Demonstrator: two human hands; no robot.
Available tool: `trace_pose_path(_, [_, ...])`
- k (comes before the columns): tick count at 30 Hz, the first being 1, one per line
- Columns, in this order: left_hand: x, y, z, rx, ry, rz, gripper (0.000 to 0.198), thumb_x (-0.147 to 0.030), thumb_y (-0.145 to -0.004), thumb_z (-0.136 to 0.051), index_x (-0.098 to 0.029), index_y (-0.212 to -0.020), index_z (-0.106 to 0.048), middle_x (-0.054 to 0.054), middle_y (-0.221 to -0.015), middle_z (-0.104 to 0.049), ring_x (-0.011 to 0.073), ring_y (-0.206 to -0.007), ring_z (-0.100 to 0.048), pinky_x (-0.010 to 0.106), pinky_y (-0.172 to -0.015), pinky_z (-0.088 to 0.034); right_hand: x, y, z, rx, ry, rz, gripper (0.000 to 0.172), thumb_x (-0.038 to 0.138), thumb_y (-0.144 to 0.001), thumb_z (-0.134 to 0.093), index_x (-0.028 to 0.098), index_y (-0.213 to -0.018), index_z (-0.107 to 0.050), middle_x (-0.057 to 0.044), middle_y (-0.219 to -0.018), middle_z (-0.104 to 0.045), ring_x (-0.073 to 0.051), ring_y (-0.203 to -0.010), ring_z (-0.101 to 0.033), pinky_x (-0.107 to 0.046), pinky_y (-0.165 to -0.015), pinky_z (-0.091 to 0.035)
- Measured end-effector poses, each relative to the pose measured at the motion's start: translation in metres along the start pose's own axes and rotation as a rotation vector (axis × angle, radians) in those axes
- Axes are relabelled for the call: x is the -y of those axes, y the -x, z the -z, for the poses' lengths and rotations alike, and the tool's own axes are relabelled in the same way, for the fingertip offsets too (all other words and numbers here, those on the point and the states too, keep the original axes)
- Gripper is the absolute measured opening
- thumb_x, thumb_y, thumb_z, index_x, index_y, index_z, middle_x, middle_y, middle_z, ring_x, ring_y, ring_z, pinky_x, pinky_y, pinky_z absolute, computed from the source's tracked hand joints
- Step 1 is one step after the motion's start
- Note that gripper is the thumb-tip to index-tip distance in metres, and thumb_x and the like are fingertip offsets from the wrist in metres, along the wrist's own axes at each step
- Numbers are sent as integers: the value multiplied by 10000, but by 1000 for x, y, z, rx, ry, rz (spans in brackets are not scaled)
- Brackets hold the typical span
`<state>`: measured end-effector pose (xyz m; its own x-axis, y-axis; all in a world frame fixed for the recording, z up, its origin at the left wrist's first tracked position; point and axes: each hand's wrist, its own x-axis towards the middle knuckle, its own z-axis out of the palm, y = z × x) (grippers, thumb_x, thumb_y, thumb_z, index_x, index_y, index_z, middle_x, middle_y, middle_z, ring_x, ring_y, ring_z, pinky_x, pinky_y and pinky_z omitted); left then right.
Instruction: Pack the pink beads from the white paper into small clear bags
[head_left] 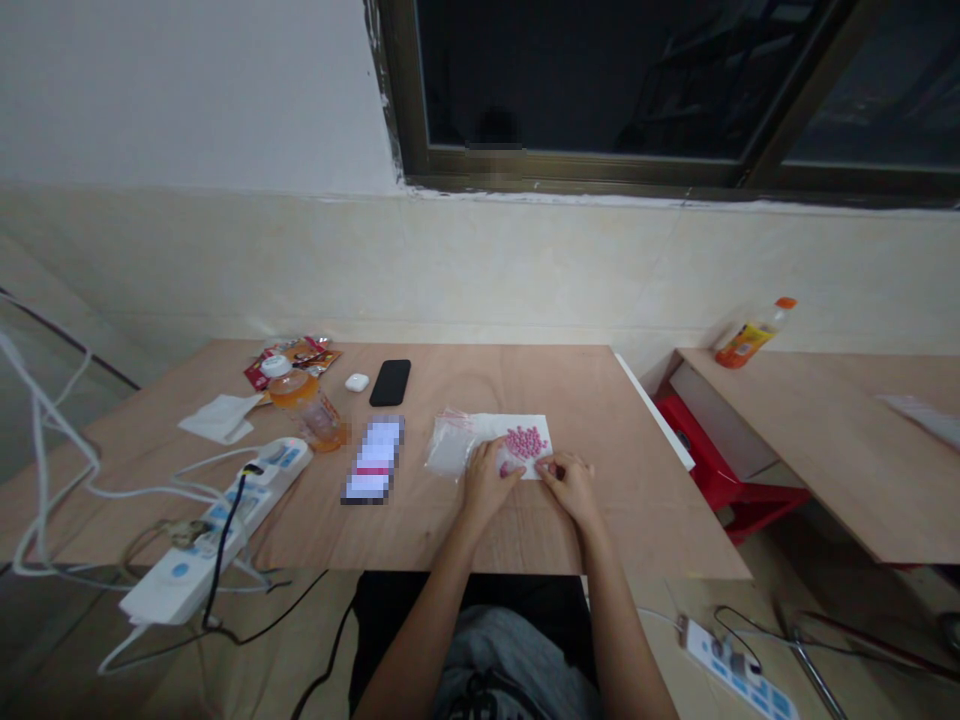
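My left hand and my right hand both rest on the near edge of a white paper sheet on a plywood table. A cluster of small pink pills or beads lies on the sheet, just beyond my fingertips. A few pink bits show close to my left hand. A clear plastic zip bag lies against the sheet's left side, near my left hand. Whether either hand grips the paper is hard to tell at this size.
Farther left on the table are a black phone, a white earbud case, an orange-capped bottle, snack wrappers, a tissue, a blurred rectangular item and a white power strip with cables.
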<state>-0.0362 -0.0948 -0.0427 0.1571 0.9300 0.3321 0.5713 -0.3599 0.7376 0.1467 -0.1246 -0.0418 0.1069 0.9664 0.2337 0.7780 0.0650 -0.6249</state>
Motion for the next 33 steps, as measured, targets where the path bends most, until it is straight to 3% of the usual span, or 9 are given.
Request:
trace_pose_path(10, [2, 1, -5, -4, 45, -4, 567, -230, -696, -721, -214, -1224, -515, 86, -1189, -600, 241, -1126, -540, 421, -985, -420, 12, -17, -7, -62, -336, 27, 306, 466, -821, -592, 198, -855, -737, -63, -772, -707, -202, -666, -583, -311, -650, -427])
trace_pose_path(14, [3, 0, -10, -20, 113, 9, 601, -212, -688, -727, -223, -1244, -496, 82, -1205, -589, 240, -1150, -531, 425, -988, -420, 27, -25, -10, 4, -346, 79, 275, 440, -839, -587, 208, -820, -733, -51, -772, -713, -197, -684, -599, -312, -681, -435])
trace_pose_path(18, [3, -4, -9, -9, 252, 116, 668, -216, -648, -765, -221, -1256, -488, 96, -1204, -588, 238, -1110, -561, 420, -957, -446, 34, -25, -8, 42, -293, 117, 299, 453, -870, -546, 233, -789, -732, -33, -772, -710, -192, -722, -604, -316, -736, -421])
trace_pose_path(22, [5, -14, 0, 30, 403, 245, 469, -244, -689, -733, -189, -1131, -585, 89, -1047, -644, 198, -928, -625, 350, -820, -505, 19, -25, -4, -6, -266, 80, 336, 483, -869, -525, 224, -793, -724, -44, -814, -711, -195, -750, -600, -310, -735, -415])
trace_pose_path(27, [10, -26, 8, 1, 513, 270, 138, -239, -706, -696, -159, -805, -644, 60, -795, -666, 167, -741, -632, 295, -704, -513, -11, -33, 1, -98, -139, -48, 346, 480, -846, -523, 198, -836, -724, -65, -833, -703, -199, -753, -591, -332, -755, -414])
trace_pose_path(33, [11, -24, 4, 11, 608, 334, 238, -361, -733, -659, -144, -832, -644, 55, -790, -656, 146, -648, -612, 222, -502, -476, -19, -37, 3, -108, -86, -97, 311, 443, -830, -544, 202, -887, -730, -67, -832, -699, -208, -756, -585, -350, -754, -409])
